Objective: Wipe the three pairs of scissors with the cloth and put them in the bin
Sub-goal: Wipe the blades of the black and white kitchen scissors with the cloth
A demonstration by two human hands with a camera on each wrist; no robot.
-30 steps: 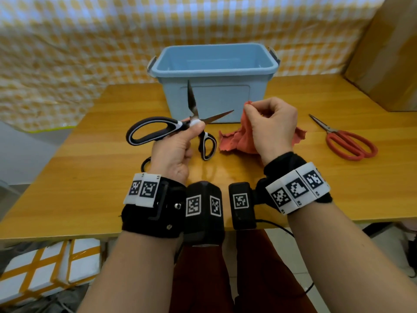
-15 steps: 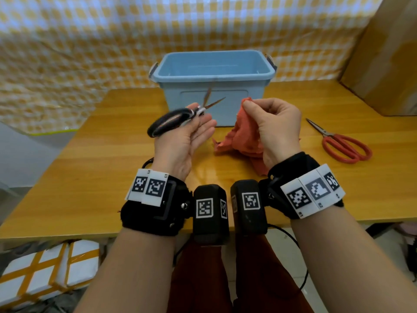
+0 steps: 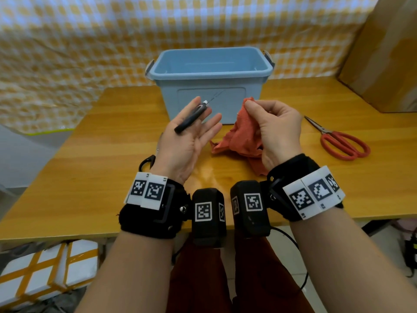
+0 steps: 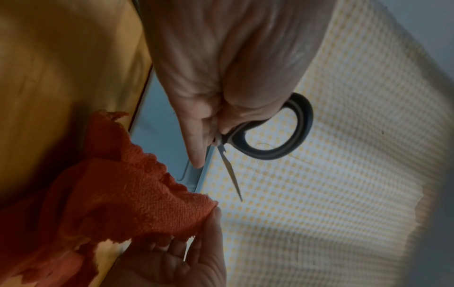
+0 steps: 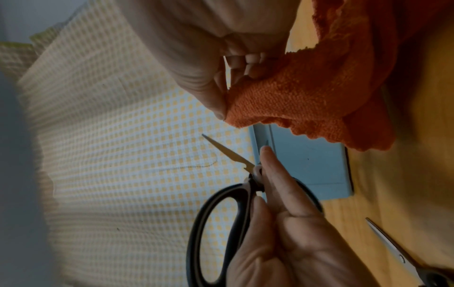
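Note:
My left hand [image 3: 203, 114] pinches the black-and-white scissors [image 3: 191, 119] near the pivot, thumb against fingers. They are edge-on in the head view, blades together and pointing at the blue bin [image 3: 212, 74]. The left wrist view shows a handle loop [image 4: 302, 124] sticking out past the thumb; the right wrist view shows the blade [image 5: 228, 153]. My right hand [image 3: 250, 107] pinches a corner of the red cloth [image 3: 241, 134], just right of the blade tips and apart from them; its lower end hangs to the table. Red scissors [image 3: 327, 133] lie at the right. A third pair [image 3: 145, 162] lies under my left wrist, mostly hidden.
The wooden table [image 3: 90, 177] has its front edge close to my wrists. A cardboard box [image 3: 383, 53] stands at the back right. A yellow checked sheet [image 3: 67, 53] hangs behind the bin. The bin's inside looks empty as far as I see.
The black-and-white scissors went from wide open to blades together and turned edge-on. My left hand lifted them toward the bin. My right hand raised the cloth beside them.

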